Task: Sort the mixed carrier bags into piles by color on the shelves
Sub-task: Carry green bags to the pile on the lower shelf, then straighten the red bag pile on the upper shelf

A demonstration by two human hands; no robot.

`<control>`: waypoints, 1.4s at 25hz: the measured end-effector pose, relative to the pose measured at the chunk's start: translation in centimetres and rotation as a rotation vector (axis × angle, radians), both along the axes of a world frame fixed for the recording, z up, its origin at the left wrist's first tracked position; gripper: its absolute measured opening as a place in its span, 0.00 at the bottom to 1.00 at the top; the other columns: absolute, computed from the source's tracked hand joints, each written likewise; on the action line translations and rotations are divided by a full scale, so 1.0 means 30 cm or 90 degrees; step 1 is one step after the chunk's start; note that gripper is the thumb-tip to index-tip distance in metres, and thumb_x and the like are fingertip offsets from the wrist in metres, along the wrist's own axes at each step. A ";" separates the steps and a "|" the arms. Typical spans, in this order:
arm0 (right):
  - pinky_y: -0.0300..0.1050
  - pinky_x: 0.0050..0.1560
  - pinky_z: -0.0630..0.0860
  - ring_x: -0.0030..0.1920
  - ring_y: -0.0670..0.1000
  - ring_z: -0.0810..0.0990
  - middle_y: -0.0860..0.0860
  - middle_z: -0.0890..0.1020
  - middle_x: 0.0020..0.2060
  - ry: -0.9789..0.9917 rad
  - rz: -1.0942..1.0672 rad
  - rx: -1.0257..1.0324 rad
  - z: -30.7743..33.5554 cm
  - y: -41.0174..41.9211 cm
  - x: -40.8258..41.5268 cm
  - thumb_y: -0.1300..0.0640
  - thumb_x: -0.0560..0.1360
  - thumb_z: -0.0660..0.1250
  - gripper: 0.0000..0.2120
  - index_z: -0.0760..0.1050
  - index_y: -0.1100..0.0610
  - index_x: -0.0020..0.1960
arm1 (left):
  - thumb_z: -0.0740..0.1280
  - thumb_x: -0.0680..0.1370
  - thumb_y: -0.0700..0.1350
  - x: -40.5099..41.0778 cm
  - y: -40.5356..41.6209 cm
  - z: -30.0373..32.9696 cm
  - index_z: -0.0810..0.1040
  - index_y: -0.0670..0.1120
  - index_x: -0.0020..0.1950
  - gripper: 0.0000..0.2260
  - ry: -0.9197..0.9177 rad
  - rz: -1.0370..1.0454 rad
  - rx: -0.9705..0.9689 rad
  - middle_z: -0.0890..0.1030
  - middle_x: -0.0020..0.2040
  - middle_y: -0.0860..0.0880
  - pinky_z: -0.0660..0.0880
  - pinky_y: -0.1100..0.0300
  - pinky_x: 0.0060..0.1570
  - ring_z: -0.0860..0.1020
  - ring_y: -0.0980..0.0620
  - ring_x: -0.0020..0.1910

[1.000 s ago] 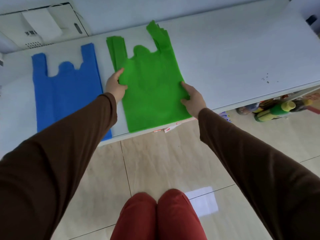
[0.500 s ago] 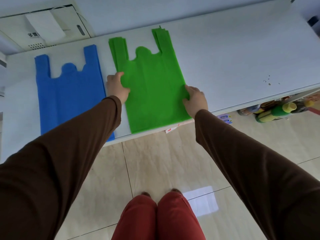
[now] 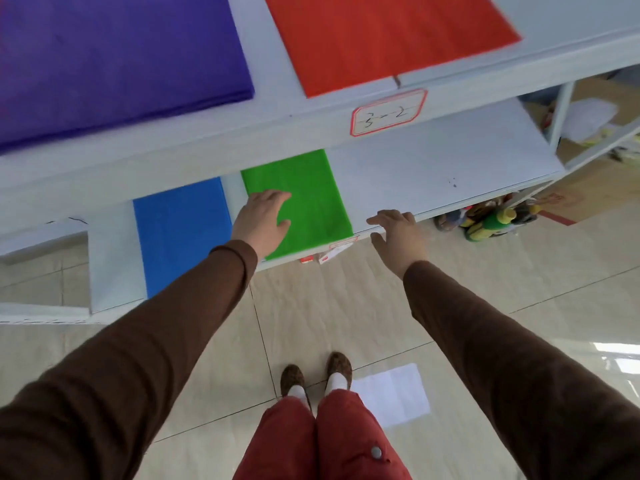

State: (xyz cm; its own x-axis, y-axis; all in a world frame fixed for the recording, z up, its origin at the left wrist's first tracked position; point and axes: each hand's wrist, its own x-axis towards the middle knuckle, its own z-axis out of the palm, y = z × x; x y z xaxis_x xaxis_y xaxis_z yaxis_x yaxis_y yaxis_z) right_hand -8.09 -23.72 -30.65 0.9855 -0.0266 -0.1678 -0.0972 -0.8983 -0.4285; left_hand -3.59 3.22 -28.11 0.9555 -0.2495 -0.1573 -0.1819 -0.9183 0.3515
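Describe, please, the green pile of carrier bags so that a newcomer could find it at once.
Start at the white lower shelf, the one beneath the shelf edge with the red-bordered paper label. Two flat piles lie on it side by side: the blue pile of bags and, to its right, the green pile of bags. The open left hand is over it.

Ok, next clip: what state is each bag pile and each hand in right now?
green bags: flat pile on lower shelf, left hand over its near left part
blue bags: flat pile, left of green, untouched
purple bags: flat on upper shelf
red bags: flat on upper shelf
left hand: open
right hand: open, holding nothing
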 end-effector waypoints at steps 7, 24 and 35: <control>0.53 0.57 0.72 0.59 0.57 0.74 0.49 0.80 0.59 -0.163 0.015 -0.002 0.504 -0.109 -0.198 0.56 0.76 0.63 0.14 0.78 0.50 0.61 | 0.64 0.79 0.49 -0.279 -0.118 0.482 0.65 0.49 0.75 0.24 -0.096 -0.074 -0.060 0.68 0.73 0.50 0.60 0.55 0.72 0.65 0.49 0.72; 0.53 0.59 0.72 0.60 0.60 0.73 0.57 0.78 0.60 -0.242 0.004 0.052 0.959 -0.293 0.418 0.56 0.75 0.64 0.20 0.72 0.56 0.67 | 0.66 0.77 0.46 0.376 -0.230 0.913 0.70 0.47 0.69 0.20 -0.177 0.179 -0.174 0.75 0.65 0.47 0.72 0.56 0.57 0.77 0.48 0.58; 0.50 0.54 0.71 0.60 0.62 0.76 0.60 0.76 0.59 0.016 0.004 -0.010 0.936 -0.268 0.688 0.49 0.69 0.74 0.31 0.66 0.63 0.63 | 0.76 0.70 0.45 0.808 -0.283 0.893 0.73 0.36 0.66 0.28 0.071 0.403 0.023 0.78 0.61 0.39 0.77 0.52 0.56 0.79 0.41 0.57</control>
State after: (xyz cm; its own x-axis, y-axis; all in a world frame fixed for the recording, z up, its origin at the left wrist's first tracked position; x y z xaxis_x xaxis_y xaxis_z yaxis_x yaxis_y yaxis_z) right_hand 12.56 -31.76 -2.58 0.9812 -0.0231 -0.1916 -0.1017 -0.9058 -0.4112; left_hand 20.65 -5.26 -1.31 0.8935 0.3649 -0.2617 0.4352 -0.8473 0.3044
